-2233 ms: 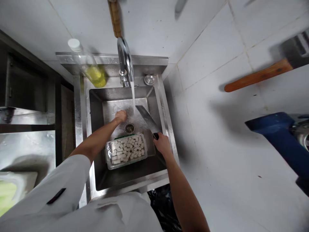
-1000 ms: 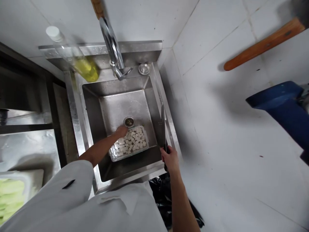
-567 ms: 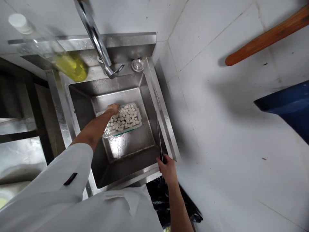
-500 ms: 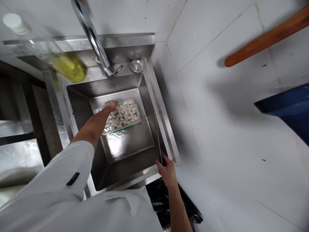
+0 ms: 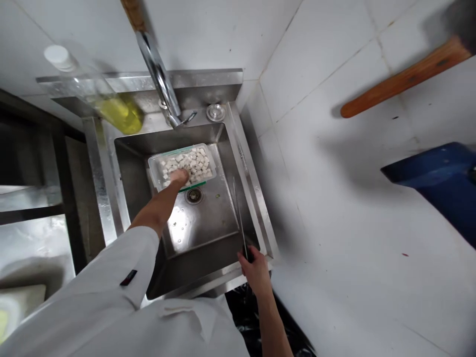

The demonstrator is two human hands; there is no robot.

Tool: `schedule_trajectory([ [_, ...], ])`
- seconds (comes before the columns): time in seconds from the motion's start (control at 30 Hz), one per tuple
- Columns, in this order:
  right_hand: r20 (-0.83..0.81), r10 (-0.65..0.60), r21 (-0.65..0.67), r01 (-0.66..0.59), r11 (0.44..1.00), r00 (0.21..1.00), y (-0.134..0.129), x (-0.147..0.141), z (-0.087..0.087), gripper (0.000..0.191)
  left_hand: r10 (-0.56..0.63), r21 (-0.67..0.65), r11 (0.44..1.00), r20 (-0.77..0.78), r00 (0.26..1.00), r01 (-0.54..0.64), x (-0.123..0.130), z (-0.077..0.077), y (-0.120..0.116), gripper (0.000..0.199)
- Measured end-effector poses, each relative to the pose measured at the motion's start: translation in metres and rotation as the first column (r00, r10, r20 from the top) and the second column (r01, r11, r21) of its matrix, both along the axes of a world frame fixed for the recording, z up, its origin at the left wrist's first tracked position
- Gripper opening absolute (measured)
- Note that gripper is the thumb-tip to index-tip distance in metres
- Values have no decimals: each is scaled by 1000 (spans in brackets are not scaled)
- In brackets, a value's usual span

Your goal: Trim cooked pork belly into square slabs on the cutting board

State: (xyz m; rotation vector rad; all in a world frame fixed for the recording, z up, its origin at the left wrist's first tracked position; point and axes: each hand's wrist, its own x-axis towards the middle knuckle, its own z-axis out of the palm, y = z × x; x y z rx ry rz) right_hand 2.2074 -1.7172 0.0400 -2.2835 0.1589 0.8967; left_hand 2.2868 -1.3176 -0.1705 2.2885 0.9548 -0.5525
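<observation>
A clear plastic container (image 5: 153, 166) with green edge strips sits in the back of the steel sink (image 5: 208, 223). White cubes that look like tofu (image 5: 199, 158) fill much of it. My left hand (image 5: 180, 176) reaches over its near side, down at the cubes; its fingers are hidden, so their grip is unclear. Over the sink's right front corner, my right hand (image 5: 255, 270) is closed around the dark handle of a knife (image 5: 238, 210). The long thin blade points away from me, edge-on, along the sink's right wall.
A faucet (image 5: 159, 74) rises behind the sink, between a bottle of yellow liquid (image 5: 122, 114) and a metal strainer (image 5: 215, 112). The drain (image 5: 194, 195) shows below the container. A wooden handle (image 5: 401, 82) and a blue object (image 5: 439, 173) stick out at right.
The container has shifted toward the back of the sink, uncovering the drain. My left hand has gone from its far left side to its near side. My right hand still holds the knife.
</observation>
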Motion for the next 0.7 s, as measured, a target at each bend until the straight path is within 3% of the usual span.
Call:
schedule_trajectory([
  [0.07,27,5,17,-6,1000,1000,-5,-4,2,30,32,39,999,10,999,-32,-6,13,-6,47],
  [0.13,55,7,28,-9,1000,998,-12,-9,5,31,39,113,992,112,993,-52,1,38,-4,49],
  [0.27,98,0,28,-3,1000,995,-24,-20,10,36,-45,325,938,467,883,-123,45,107,28,53],
  [0.37,125,-1,36,-3,999,992,-28,-25,14,38,-113,358,924,593,797,-135,79,140,59,48],
  [0.43,133,8,33,-12,999,991,-29,-27,17,39,-127,305,950,574,809,-67,93,145,73,39],
  [0.5,129,19,21,-22,1000,991,-30,-29,19,39,-123,260,965,551,825,-30,98,140,81,32],
  [0.7,120,-2,36,-2,999,993,-34,-32,19,35,-143,244,970,555,819,4,93,125,86,29],
])
